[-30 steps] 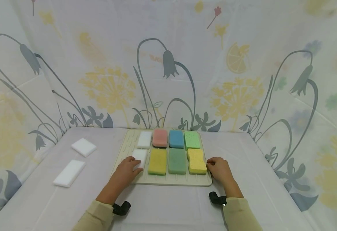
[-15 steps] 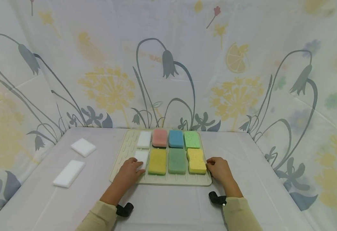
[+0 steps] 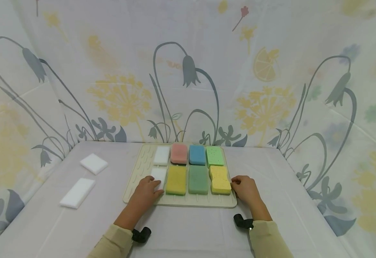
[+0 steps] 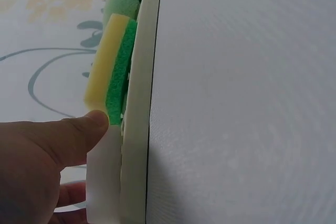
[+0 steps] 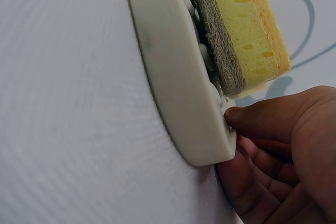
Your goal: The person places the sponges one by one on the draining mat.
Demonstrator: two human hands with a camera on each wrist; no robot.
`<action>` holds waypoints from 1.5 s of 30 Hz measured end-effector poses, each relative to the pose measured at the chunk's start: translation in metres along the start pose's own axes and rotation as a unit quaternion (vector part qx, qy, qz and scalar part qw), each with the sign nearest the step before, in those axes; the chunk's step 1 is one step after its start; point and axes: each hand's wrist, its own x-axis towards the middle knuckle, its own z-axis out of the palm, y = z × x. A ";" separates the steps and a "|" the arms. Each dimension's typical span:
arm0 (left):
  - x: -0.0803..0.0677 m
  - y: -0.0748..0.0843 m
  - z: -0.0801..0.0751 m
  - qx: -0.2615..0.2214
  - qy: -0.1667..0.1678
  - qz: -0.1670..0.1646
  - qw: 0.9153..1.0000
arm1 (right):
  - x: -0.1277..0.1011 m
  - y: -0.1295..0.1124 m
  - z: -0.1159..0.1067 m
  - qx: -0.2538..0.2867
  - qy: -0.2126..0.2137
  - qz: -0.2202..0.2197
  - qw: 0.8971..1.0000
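Note:
My left hand (image 3: 144, 194) holds a white sponge (image 3: 159, 173) in the front row of a cream ridged tray (image 3: 139, 163). In the left wrist view its thumb lies at one end of this white sponge (image 4: 103, 179), right against a yellow sponge with a green scouring layer (image 4: 118, 72), and fingers reach the sponge's far side. At the tray's right edge, my right hand (image 3: 246, 189) pinches the rim beside a wavy yellow sponge (image 3: 220, 181). The right wrist view has the thumb on top of the tray corner (image 5: 210, 145) and curled fingers below.
A green sponge (image 3: 198, 180) shares the front row. Behind stand another white sponge (image 3: 161, 156), a pink (image 3: 179, 153), a blue (image 3: 197, 154) and a light green one (image 3: 215, 156). Two loose white sponges (image 3: 94, 163) lie on the table's left. A patterned curtain hangs behind.
My left hand has slid the front white sponge a little to the right, up close to the yellow-green one. The right hand has stayed at the tray's edge.

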 end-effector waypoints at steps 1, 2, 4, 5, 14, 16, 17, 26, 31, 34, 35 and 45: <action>0.000 0.000 0.000 0.000 0.000 0.000 1.000 | 0.000 0.000 0.000 0.000 0.001 0.000 1.000; 0.000 0.001 -0.001 -0.001 0.000 -0.001 1.000 | 0.000 0.000 0.000 0.000 0.002 -0.001 1.000; 0.000 0.002 -0.001 -0.004 0.001 -0.004 1.000 | 0.000 0.001 0.001 0.001 0.002 -0.001 1.000; 0.000 0.002 -0.001 -0.006 0.001 -0.005 1.000 | 0.000 0.001 0.001 0.003 0.002 0.000 1.000; -0.005 0.003 -0.002 0.016 0.025 0.013 0.999 | 0.000 0.000 0.000 -0.001 -0.001 -0.001 1.000; -0.005 0.001 -0.002 0.023 0.030 0.017 0.999 | 0.000 0.000 0.000 -0.003 -0.002 0.002 1.000; -0.005 0.001 -0.003 0.025 0.031 0.017 0.999 | 0.000 0.001 0.000 -0.004 -0.001 0.004 1.000; -0.008 -0.008 -0.008 0.025 0.034 0.012 0.999 | 0.000 0.000 0.001 0.001 0.001 0.004 1.000; -0.011 -0.018 -0.012 0.029 0.052 0.016 0.998 | -0.001 -0.001 0.000 0.001 0.001 0.006 1.000; -0.012 -0.026 -0.016 0.031 0.056 0.012 0.998 | -0.001 -0.002 -0.001 0.002 0.000 0.004 1.000; -0.013 -0.028 -0.017 0.031 0.056 0.010 0.998 | -0.002 -0.002 -0.001 0.001 0.000 0.003 1.000; -0.020 -0.050 -0.032 0.039 0.084 0.007 0.996 | 0.000 0.000 0.001 0.004 0.002 -0.001 1.000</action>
